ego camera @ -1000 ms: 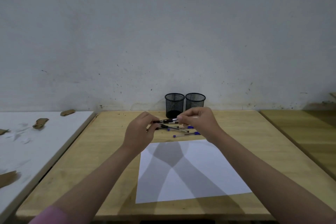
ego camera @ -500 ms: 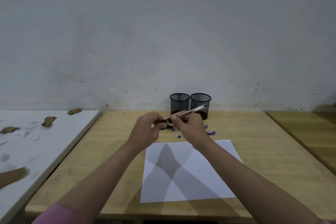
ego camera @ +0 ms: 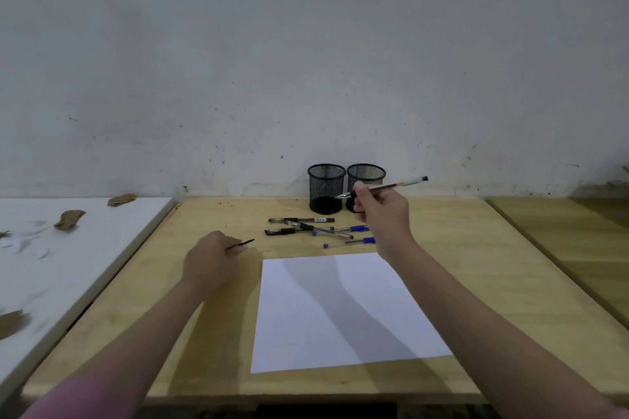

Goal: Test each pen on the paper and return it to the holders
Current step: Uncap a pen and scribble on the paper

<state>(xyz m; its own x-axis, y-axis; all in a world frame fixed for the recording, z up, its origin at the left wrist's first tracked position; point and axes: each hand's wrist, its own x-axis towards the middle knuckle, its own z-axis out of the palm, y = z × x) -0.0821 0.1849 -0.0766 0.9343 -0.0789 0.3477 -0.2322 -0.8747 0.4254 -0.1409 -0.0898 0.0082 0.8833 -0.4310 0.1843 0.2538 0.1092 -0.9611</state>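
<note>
My right hand (ego camera: 381,214) holds an uncapped black pen (ego camera: 398,185) in the air in front of two black mesh holders (ego camera: 326,188), (ego camera: 366,177), its tip pointing left. My left hand (ego camera: 211,260) rests low over the wooden table (ego camera: 476,265), left of the white paper (ego camera: 343,309), pinching the pen's black cap (ego camera: 243,243). Several capped pens, black and blue (ego camera: 316,230), lie loose between the holders and the paper's far edge. The paper looks blank, with my arm's shadow across it.
A white board (ego camera: 68,269) with brown paper scraps adjoins the table on the left. Another wooden surface (ego camera: 585,241) lies to the right. A grey wall stands directly behind the holders.
My hands have separated: the cap came off the black pen. The left hand dropped to the left with the cap, and the right hand rose to the right with the pen.
</note>
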